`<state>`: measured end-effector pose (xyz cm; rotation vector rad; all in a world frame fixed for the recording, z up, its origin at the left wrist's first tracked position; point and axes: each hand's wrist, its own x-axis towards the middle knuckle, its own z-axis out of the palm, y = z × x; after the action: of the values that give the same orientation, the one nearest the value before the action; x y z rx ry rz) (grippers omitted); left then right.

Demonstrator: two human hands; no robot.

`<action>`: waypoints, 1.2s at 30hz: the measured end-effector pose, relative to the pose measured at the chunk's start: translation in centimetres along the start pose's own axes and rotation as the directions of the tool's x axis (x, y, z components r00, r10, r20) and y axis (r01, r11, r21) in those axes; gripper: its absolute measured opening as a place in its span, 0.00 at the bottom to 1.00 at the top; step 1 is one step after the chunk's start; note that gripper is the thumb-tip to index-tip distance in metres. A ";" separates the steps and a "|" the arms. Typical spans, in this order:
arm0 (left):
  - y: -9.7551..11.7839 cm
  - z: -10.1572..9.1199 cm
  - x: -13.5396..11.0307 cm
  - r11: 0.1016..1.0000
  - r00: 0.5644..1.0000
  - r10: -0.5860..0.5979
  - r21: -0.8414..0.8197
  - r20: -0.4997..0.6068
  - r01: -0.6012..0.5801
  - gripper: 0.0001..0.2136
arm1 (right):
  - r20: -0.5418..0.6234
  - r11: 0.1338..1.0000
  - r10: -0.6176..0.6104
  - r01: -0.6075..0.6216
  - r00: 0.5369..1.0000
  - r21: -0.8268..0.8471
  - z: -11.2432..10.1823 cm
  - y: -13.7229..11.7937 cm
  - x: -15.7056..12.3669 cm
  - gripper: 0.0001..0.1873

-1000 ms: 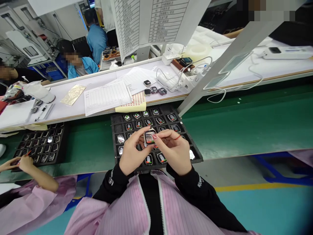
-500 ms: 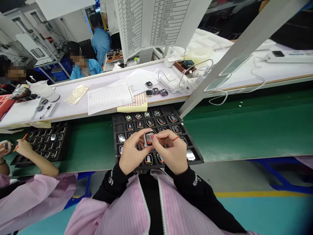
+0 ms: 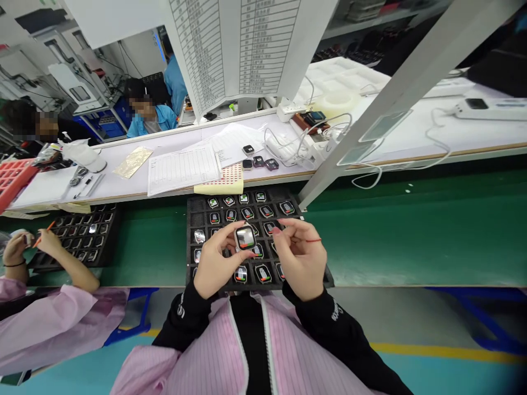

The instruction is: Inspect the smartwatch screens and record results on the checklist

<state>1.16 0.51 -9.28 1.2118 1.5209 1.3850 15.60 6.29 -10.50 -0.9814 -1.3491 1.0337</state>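
Note:
My left hand (image 3: 218, 259) grips a square smartwatch case (image 3: 246, 237) by its edges, between thumb and fingers. Its screen faces up and is lit, with a strip of orange and green along the bottom, and no strap shows on it. To the right, my right hand (image 3: 303, 255) hovers apart from the watch, fingers loosely bent, thumb and forefinger slightly separated, and nothing visible in them. Beneath both hands lies a black compartment tray (image 3: 199, 204) with several watch cases in its cells, many with lit screens. My hands cover part of its middle and right side.
Behind the tray, a raised white shelf (image 3: 280, 174) bears papers (image 3: 183, 169), several small watches (image 3: 258, 161) and white cables. A slanted metal post (image 3: 370, 118) rises at right. To the left, a co-worker's hands (image 3: 48, 241) hold an orange stick over another black tray (image 3: 102, 247).
My right hand has come off the watch and moved right. The left hand still holds the watch, its screen now uncovered. The view has shifted slightly.

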 end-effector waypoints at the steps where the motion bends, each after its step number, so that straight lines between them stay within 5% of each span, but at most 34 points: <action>1: 0.1 0.1 -0.1 1.000 1.000 0.002 0.003 -0.017 -0.002 0.25 | 0.010 1.000 0.010 -0.011 1.000 0.023 -0.5 0.1 0.2 0.08; 8: 0.7 0.9 -0.7 0.999 0.992 -0.012 0.049 -0.129 0.019 0.20 | 0.113 0.995 0.087 -0.091 0.990 0.031 -4.2 2.7 0.3 0.09; 15: -0.8 2.4 -1.7 0.976 0.953 -0.214 -0.023 -0.213 0.214 0.23 | 0.169 0.989 0.145 -0.147 0.975 -0.003 -7.3 5.3 -1.3 0.10; 19: -2.1 3.1 -3.4 0.954 0.920 -0.294 -0.025 -0.257 0.298 0.23 | 0.214 0.989 0.143 -0.146 0.966 0.000 -8.2 6.3 -1.4 0.10; 25: -2.3 3.9 -5.1 0.955 0.890 -0.257 0.040 -0.377 0.293 0.16 | 0.317 0.986 0.149 -0.164 0.937 0.019 -8.2 6.6 -1.0 0.12; 28: -1.4 4.1 -5.3 0.970 0.907 -0.232 -0.008 -0.351 0.245 0.20 | 0.436 0.961 0.226 -0.271 0.871 0.043 -7.2 5.3 -0.8 0.17; 32: 0.0 3.9 -5.4 0.987 0.946 -0.157 -0.061 -0.285 0.145 0.27 | 0.651 0.906 0.255 -0.412 0.715 0.099 -4.5 2.8 -0.5 0.27; 36: 1.5 2.4 -5.6 0.983 0.956 -0.017 0.169 -0.294 0.069 0.26 | 0.790 0.863 0.183 -0.481 0.584 0.155 -1.3 0.7 -0.2 0.29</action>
<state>5.25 -4.20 -8.59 1.1056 1.8997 1.4738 16.87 6.30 -11.24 -0.5204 -1.5623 2.0870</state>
